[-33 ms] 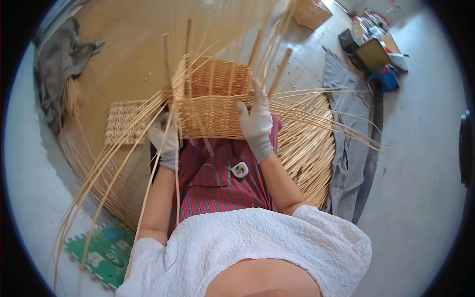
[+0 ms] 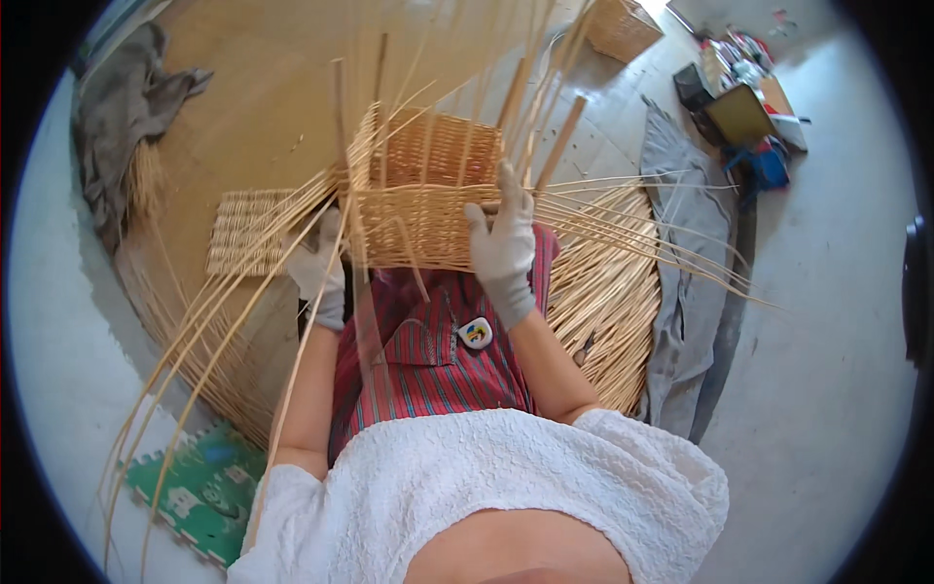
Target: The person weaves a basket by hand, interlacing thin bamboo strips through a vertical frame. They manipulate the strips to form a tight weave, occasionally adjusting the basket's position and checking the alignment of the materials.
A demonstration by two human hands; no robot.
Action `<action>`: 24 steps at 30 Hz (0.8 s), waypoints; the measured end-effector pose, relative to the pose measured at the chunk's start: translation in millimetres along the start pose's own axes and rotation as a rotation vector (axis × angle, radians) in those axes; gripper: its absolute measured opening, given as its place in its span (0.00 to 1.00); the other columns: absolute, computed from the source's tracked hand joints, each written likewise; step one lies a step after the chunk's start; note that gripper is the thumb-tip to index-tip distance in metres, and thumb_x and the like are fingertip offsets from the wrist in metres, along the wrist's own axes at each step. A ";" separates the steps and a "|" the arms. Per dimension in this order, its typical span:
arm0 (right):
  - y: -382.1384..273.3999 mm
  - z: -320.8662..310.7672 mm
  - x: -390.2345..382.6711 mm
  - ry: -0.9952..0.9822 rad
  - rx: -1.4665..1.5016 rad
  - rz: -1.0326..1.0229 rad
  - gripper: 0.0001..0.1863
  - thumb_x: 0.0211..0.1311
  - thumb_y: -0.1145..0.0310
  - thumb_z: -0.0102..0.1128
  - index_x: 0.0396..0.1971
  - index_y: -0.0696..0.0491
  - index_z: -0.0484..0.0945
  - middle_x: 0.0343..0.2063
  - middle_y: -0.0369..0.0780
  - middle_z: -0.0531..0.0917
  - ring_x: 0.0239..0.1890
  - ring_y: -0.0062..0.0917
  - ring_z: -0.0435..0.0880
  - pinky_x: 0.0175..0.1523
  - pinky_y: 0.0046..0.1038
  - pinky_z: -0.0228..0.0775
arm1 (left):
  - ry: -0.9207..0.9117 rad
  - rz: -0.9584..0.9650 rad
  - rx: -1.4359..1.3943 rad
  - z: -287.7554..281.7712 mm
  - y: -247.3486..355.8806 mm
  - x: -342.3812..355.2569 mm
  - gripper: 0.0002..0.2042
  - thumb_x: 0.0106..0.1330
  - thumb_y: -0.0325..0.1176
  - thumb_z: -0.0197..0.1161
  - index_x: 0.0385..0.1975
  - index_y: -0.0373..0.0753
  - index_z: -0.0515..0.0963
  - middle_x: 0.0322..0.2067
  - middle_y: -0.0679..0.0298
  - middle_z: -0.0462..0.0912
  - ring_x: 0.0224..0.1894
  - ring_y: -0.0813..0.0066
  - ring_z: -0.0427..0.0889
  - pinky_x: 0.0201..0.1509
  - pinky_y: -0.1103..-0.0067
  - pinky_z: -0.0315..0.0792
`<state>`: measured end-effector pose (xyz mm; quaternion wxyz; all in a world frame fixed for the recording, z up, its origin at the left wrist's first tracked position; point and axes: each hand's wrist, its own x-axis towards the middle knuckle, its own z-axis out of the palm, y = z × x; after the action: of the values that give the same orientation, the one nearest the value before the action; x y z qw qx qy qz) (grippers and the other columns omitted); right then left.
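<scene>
The whole view has shifted slightly, floor and basket together, so the basket itself may barely have moved; the gloved left hand has drawn a little outward from the basket's left corner; beside it 1 loose strand is blurred, likely swinging; this seems to leave the right hand as the main hold on the basket. The basket lies between the 2 hands, just above the striped cloth of the lap; the right hand is half curled around the right corner, thumb on the front wall, fingers up along the side, apparently gripping it; the left hand is partly open just beside the left corner, under the long strands; whether it grips any, I cannot tell.
</scene>
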<state>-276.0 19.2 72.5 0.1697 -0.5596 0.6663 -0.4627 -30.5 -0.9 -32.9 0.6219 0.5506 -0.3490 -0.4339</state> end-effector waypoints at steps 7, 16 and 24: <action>-86.1 73.9 -65.9 -0.665 -0.113 -0.565 0.14 0.64 0.56 0.66 0.46 0.44 0.85 0.32 0.43 0.84 0.36 0.42 0.86 0.38 0.41 0.79 | -0.295 -0.056 -0.268 -26.8 30.4 -12.5 0.16 0.71 0.32 0.68 0.55 0.34 0.81 0.40 0.64 0.88 0.36 0.79 0.84 0.39 0.82 0.80; -11.6 4.3 -39.5 -0.453 0.376 -0.220 0.10 0.68 0.63 0.63 0.37 0.55 0.83 0.32 0.39 0.86 0.32 0.29 0.84 0.38 0.31 0.79 | -0.983 0.320 0.104 1.2 62.5 105.9 0.41 0.58 0.43 0.80 0.69 0.46 0.63 0.68 0.63 0.68 0.68 0.67 0.67 0.74 0.66 0.63; 21.6 25.2 16.1 -0.059 0.716 0.290 0.12 0.79 0.67 0.51 0.55 0.54 0.78 0.42 0.36 0.82 0.37 0.18 0.80 0.41 0.22 0.75 | -0.638 0.257 0.046 28.9 41.4 73.3 0.28 0.62 0.33 0.76 0.60 0.46 0.69 0.55 0.67 0.74 0.61 0.74 0.71 0.68 0.71 0.66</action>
<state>-275.1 -7.3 46.8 0.4373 -0.3779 0.5298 -0.6208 -22.6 -78.9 9.1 0.5186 0.3525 -0.6021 -0.4943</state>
